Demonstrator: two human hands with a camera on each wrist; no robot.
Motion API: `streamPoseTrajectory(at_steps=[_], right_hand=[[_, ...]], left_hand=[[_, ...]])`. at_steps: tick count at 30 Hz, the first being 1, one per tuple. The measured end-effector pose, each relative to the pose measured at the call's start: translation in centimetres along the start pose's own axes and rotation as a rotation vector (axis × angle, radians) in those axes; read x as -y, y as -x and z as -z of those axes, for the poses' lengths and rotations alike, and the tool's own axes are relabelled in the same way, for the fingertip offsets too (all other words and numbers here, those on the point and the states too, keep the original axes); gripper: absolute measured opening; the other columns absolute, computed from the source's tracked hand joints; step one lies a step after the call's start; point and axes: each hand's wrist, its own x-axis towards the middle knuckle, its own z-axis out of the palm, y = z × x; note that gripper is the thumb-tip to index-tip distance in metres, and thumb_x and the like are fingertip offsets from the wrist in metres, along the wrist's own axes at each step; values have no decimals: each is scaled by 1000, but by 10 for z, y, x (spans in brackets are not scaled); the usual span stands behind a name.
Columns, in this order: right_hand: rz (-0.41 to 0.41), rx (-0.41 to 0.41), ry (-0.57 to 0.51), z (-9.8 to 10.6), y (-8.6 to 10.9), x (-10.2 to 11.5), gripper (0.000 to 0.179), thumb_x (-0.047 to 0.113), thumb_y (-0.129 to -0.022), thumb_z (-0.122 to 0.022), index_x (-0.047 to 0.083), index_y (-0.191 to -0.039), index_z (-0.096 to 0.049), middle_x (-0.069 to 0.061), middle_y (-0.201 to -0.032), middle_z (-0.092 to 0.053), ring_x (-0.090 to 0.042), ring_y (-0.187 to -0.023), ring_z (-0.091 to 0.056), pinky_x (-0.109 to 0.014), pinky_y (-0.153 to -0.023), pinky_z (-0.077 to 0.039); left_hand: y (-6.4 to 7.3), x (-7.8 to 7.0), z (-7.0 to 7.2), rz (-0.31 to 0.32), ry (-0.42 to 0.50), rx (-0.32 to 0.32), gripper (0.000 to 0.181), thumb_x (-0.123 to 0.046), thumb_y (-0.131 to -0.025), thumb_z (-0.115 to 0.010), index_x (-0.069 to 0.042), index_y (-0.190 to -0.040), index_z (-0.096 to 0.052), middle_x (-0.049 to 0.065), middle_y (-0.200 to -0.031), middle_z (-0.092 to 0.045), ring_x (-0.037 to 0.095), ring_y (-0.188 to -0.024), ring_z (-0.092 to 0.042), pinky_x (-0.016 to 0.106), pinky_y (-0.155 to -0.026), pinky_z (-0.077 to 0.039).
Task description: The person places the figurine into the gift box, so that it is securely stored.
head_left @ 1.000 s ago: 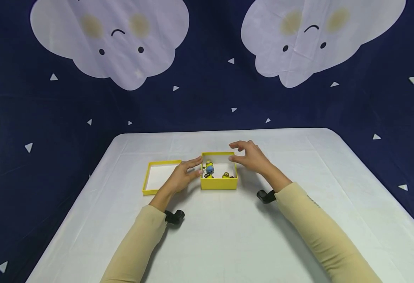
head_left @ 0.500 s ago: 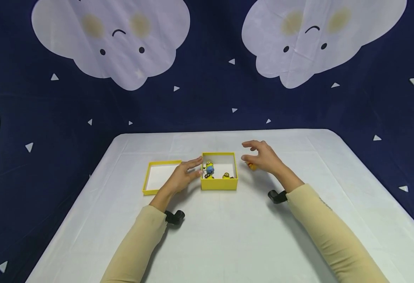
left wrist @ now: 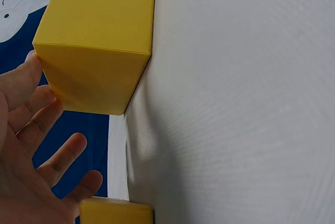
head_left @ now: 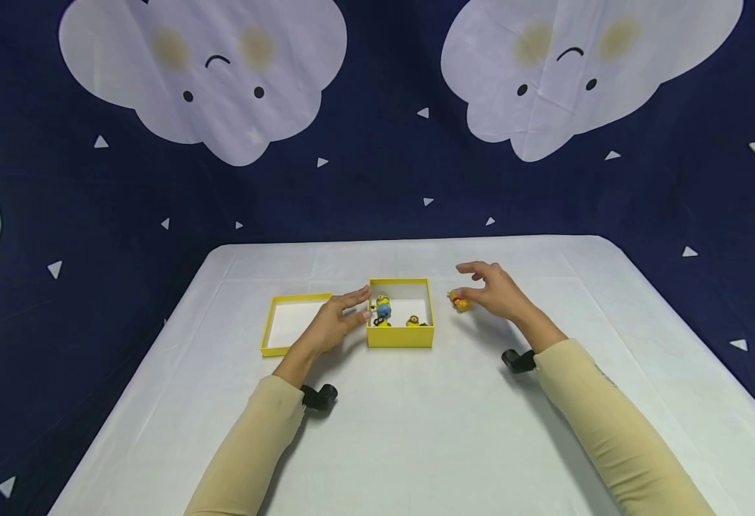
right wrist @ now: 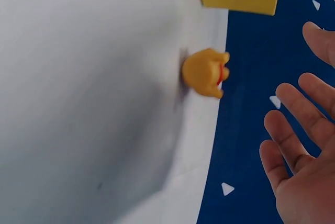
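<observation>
An open yellow box (head_left: 400,337) with a white inside stands on the white table. Several small yellow figurines lie in it, one in blue (head_left: 383,308) by the left wall and another with goggles (head_left: 412,320) by the front wall. My left hand (head_left: 334,324) touches the box's left side with extended fingers, and in the left wrist view its fingertips (left wrist: 51,96) meet the box's edge. Right of the box lies an orange-yellow figurine (head_left: 460,302) with a red part. My right hand (head_left: 498,292) hovers beside it, fingers spread and apart from it in the right wrist view.
A shallow yellow lid (head_left: 266,337) with a white inside lies left of the box, partly behind my left hand. White table surface (head_left: 410,423) stretches in front of the box. A dark blue cloth (head_left: 377,208) with clouds hangs behind the table.
My right hand has moved rightward from the box's right edge. The orange-yellow figurine, first hidden by that hand, has come into view. My left hand has stayed against the box.
</observation>
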Motion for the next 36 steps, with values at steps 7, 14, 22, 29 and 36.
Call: streamPoseTrajectory(at_steps=[7, 14, 22, 29, 36], right_hand=[[-56, 31, 12, -1, 0, -14, 57, 32, -86, -67, 16, -138, -48, -17, -135, -48, -35, -122, -43, -52, -92, -43], [-35, 54, 21, -2, 1, -27, 57, 26, -86, -66, 11, -138, -47, -19, -135, -49, -36, -121, -43, -53, -93, -42], [-11, 87, 50, -4, -2, -36, 55, 20, -86, -64, 9, -137, -48, -22, -133, -49, -39, -121, -44, -55, -95, -42], [-38, 121, 38, -5, -2, -39, 57, 19, -85, -65, 11, -138, -47, -23, -131, -48, -38, -120, -42, -51, -91, -43], [-21, 115, 71, -8, -5, -37, 57, 20, -83, -65, 11, -137, -48, -21, -129, -53, -34, -115, -44, -48, -88, -43]], left_hand=[[0, 0, 0, 8, 0, 4, 49, -20, -93, -60, -8, -139, -46, 1, -152, -38, 28, -145, -24, 48, -122, -1], [1, 0, -1, 19, -15, 4, 49, -21, -93, -59, -11, -139, -46, -2, -151, -38, 29, -145, -23, 47, -122, -1], [1, 0, -1, 31, -8, 9, 49, -22, -93, -59, -12, -139, -46, -8, -151, -37, 29, -145, -23, 46, -123, -1], [2, 0, 0, 29, -6, 5, 49, -22, -93, -59, -11, -140, -46, -5, -152, -37, 29, -145, -23, 46, -122, -1], [1, 1, 0, 16, -9, 2, 48, -21, -93, -60, -12, -139, -47, -1, -151, -38, 29, -145, -24, 47, -122, -1]])
